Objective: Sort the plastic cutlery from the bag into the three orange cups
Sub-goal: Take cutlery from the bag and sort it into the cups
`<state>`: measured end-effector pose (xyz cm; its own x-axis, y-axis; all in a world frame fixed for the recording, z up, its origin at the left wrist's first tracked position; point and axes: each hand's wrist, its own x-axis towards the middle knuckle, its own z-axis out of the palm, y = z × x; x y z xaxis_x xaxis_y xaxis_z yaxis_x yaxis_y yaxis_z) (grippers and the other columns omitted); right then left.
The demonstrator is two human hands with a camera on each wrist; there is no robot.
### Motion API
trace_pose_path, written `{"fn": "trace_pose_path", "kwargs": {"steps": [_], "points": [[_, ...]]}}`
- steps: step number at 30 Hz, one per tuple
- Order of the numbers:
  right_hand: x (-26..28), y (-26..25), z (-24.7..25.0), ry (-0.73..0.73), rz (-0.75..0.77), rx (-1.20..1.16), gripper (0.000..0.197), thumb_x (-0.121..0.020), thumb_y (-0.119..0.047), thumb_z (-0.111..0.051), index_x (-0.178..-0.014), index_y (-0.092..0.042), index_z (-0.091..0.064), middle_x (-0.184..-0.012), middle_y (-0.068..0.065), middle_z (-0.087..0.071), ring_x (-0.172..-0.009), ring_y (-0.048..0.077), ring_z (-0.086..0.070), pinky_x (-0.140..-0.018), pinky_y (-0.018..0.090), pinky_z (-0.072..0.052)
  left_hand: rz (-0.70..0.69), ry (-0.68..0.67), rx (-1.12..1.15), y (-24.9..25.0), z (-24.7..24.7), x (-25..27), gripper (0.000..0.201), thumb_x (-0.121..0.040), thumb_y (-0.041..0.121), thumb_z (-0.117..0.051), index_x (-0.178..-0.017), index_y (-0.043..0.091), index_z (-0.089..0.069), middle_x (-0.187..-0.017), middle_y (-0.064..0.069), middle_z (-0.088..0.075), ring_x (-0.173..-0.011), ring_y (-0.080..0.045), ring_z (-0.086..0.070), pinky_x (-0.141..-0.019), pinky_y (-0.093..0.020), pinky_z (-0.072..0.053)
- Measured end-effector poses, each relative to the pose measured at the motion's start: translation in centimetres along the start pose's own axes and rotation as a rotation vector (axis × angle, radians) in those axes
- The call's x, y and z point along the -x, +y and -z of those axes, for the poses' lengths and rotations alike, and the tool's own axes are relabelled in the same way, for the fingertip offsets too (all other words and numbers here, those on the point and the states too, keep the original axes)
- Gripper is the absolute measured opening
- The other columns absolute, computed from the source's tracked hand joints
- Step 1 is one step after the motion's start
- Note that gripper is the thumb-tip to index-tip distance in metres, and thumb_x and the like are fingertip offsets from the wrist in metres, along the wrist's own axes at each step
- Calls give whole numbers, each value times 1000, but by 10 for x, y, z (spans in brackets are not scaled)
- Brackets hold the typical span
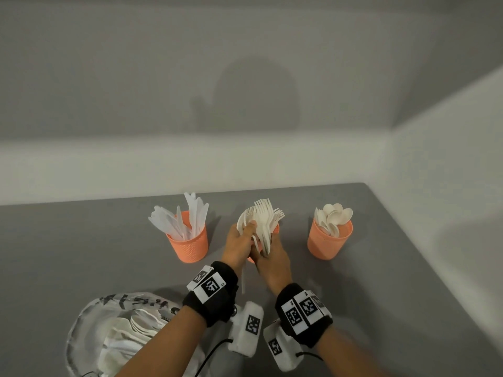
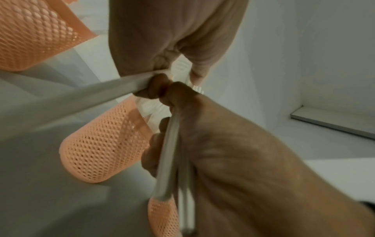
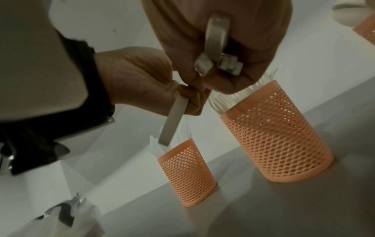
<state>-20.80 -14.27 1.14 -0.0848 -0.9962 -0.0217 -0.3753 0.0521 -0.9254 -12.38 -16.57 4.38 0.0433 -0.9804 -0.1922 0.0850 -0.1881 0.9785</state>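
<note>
Three orange mesh cups stand in a row: the left cup (image 1: 187,242) holds knives, the right cup (image 1: 330,239) holds spoons, and the middle cup (image 3: 280,136) holds forks and is mostly hidden behind my hands in the head view. My right hand (image 1: 272,253) grips a bundle of white forks (image 1: 268,216), tines up, just over the middle cup. My left hand (image 1: 243,234) touches it and holds a few white pieces by their handles (image 2: 172,160). The clear bag (image 1: 109,336) with more cutlery lies at the lower left.
The grey table (image 1: 394,268) meets a white wall behind the cups and another on the right. Wrist cameras and a cable hang below my forearms near the front edge. Bare tabletop lies between the cups and the bag.
</note>
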Motion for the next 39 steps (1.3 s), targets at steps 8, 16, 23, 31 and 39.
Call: {"fn": "trace_pose_path", "kwargs": {"steps": [8, 16, 23, 31, 39], "points": [[2, 6, 2, -105, -1, -238, 102, -60, -81, -56, -140, -20, -37, -104, -7, -64, -90, 4, -64, -80, 21, -51, 0, 256, 216, 19, 25, -22, 22, -100, 17, -32, -82, 7, -40, -48, 1, -49, -47, -17, -55, -51, -27, -52], [18, -19, 12, -412, -151, -456, 27, -97, -38, -39, -92, -15, -52, -46, -8, -30, -35, 6, -31, -40, 21, -40, 4, -144, -114, 28, 44, -18, 27, -87, 34, -59, -72, 12, -55, -50, 2, -43, -34, -5, -30, -33, -16, -23], [22, -29, 13, -503, -168, -455, 21, -96, -34, -46, -105, -17, -55, -50, -5, -36, -37, 5, -33, -42, 20, -43, -114, -9, -265, 22, 31, -23, 17, -92, 22, -52, -92, 6, -59, -74, -4, -62, -69, -19, -60, -59, -24, -46], [13, -26, 14, -335, -63, -325, 31, -99, -31, -36, -111, -8, -53, -75, 9, -63, -51, 7, -59, -53, 19, -50, -215, 34, -333, 27, 35, -21, 34, -96, 24, -46, -63, 17, -47, -55, 3, -50, -44, -2, -49, -43, -11, -35], [8, -33, 12, -331, -48, -262, 31, -101, -32, -32, -128, -20, -41, -77, 9, -60, -52, 10, -57, -47, 24, -48, -199, -29, -308, 17, 28, -12, 25, -93, 34, -49, -79, 16, -56, -58, 9, -55, -46, 1, -50, -46, -12, -35]]}}
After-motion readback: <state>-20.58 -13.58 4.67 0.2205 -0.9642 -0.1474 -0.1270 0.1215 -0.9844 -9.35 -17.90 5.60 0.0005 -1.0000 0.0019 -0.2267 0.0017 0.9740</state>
